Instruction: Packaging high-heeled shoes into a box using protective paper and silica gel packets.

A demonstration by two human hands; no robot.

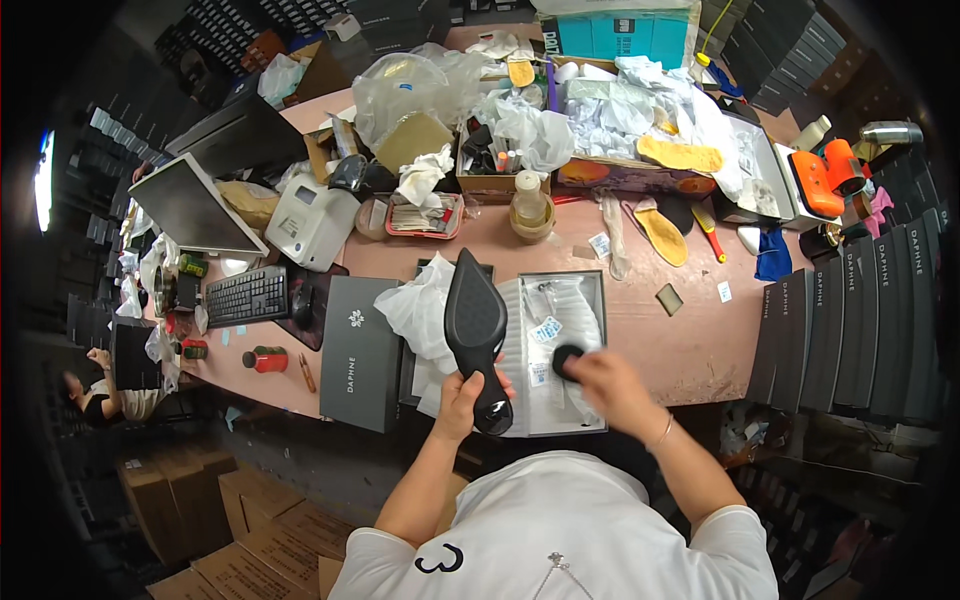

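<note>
Just above the lower middle of the view, the left hand grips a black pointed shoe near its heel end, fingers wrapped around it, and holds it sole-up with the pointed toe aimed away from the person. The shoe hangs over the left part of an open shoe box lined with white tissue paper, which spills out over the box's left edge. The right hand is motion-blurred over the right part of the same box, its fingers closed on a small round black pad; how tightly it pinches I cannot tell. A bracelet sits on that wrist.

Left of the box lies its dark grey lid, flat on the pink table. Farther left on the table are a black keyboard, a white label printer and a red can. Beyond the box stand a small plastic bottle and a cardboard tray of crumpled paper, with yellow insoles to the right. An orange-and-white device sits at the far right, beside a row of dark boxes stacked upright along the table's right side. Cardboard cartons lie on the floor at the lower left.
</note>
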